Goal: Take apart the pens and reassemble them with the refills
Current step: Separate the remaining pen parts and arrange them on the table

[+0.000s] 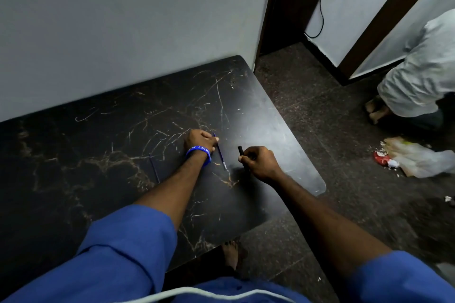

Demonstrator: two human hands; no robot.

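Observation:
My left hand (200, 140), with a blue wristband, is closed around a thin blue refill (220, 154) whose tip slants down toward the table. My right hand (258, 162) grips a black pen barrel (240, 150); its upper end sticks out above my fingers. The two hands are a short way apart over the black marble-patterned table (123, 155). A second thin dark refill (154, 167) lies flat on the table to the left of my left forearm.
A grey wall borders the table at the back. The table's right edge and rounded corner (320, 187) meet a dark floor. Another person in light clothes (418, 76) crouches at the far right. A plastic bag with litter (413, 160) lies on the floor.

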